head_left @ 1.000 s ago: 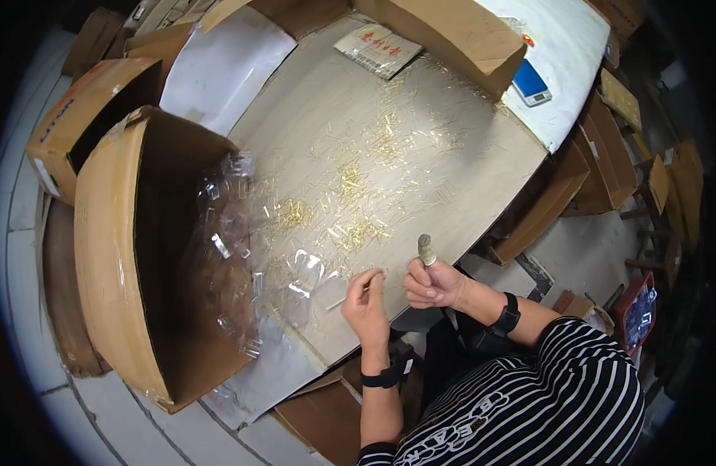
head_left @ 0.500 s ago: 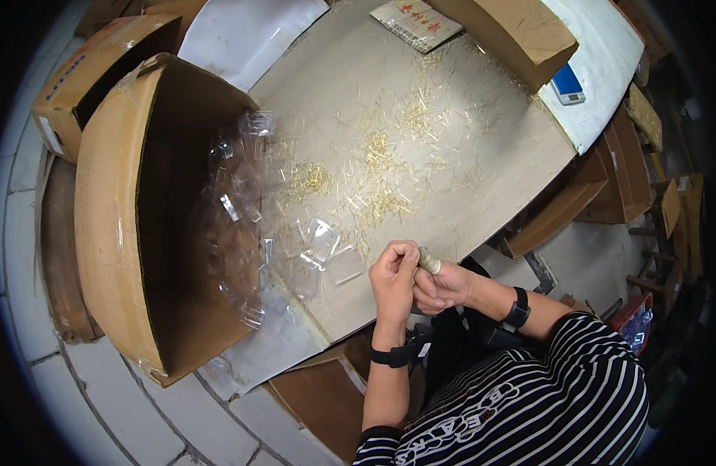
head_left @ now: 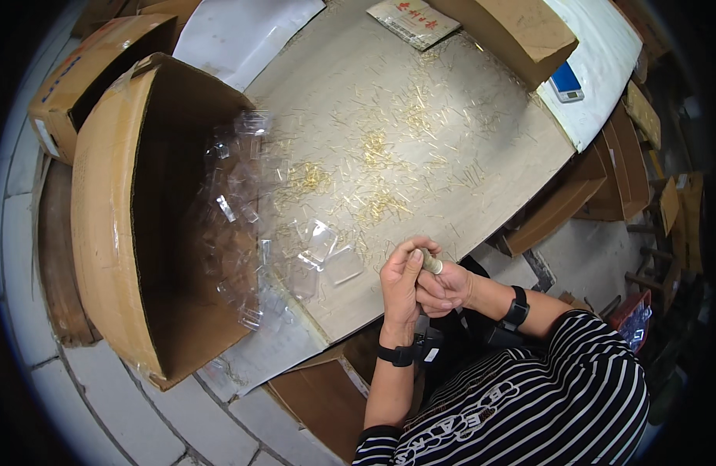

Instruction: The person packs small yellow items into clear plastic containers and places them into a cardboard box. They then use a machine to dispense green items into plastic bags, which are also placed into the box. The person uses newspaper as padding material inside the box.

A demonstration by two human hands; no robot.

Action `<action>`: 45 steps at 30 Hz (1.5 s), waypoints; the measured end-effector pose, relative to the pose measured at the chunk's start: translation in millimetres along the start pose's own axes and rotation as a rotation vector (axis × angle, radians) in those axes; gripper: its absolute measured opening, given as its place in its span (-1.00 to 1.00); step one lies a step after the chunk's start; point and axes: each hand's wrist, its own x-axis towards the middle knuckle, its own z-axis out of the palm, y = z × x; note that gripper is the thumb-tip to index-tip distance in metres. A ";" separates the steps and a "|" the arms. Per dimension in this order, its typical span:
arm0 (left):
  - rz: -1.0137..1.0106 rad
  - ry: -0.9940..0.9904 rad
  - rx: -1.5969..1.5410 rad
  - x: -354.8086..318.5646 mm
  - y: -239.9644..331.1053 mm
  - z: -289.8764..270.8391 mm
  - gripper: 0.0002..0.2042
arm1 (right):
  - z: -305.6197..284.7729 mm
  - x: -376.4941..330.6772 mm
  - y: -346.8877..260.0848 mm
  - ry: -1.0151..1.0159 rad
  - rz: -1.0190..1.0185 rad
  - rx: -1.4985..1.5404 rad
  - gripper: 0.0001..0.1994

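My left hand (head_left: 403,281) and my right hand (head_left: 449,289) meet just above the table's near edge. Curled left fingers and thumb press toward a short grey-green and white cylinder (head_left: 431,262) at the right thumb. Whether it is a wrapping worn on that thumb or a held piece, I cannot tell. The right fingers are bent inward against the left palm; anything tiny between the hands is hidden. Beyond them, many thin gold-coloured pins (head_left: 376,147) lie scattered on the table (head_left: 521,147). Left of my hands rest clear plastic pieces, among them a flat rectangular one (head_left: 343,266).
A large cardboard box (head_left: 109,210) lies on its side at the left, clear plastic pieces (head_left: 230,206) spilling from its mouth. Another cardboard box (head_left: 521,39), a printed booklet (head_left: 412,22) and a blue-topped scale (head_left: 566,83) are at the far side. Cardboard trays (head_left: 556,210) stand at the right.
My left hand has shifted slightly right and its fingers have spread a little over the right thumb. The clear rectangular piece left of my hands now lies flat; before it looked tilted.
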 end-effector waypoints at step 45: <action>-0.187 -0.411 0.591 -7.6 8.8 20.8 -0.82 | -5.0 -5.0 17.4 -0.498 -0.004 -0.006 -0.40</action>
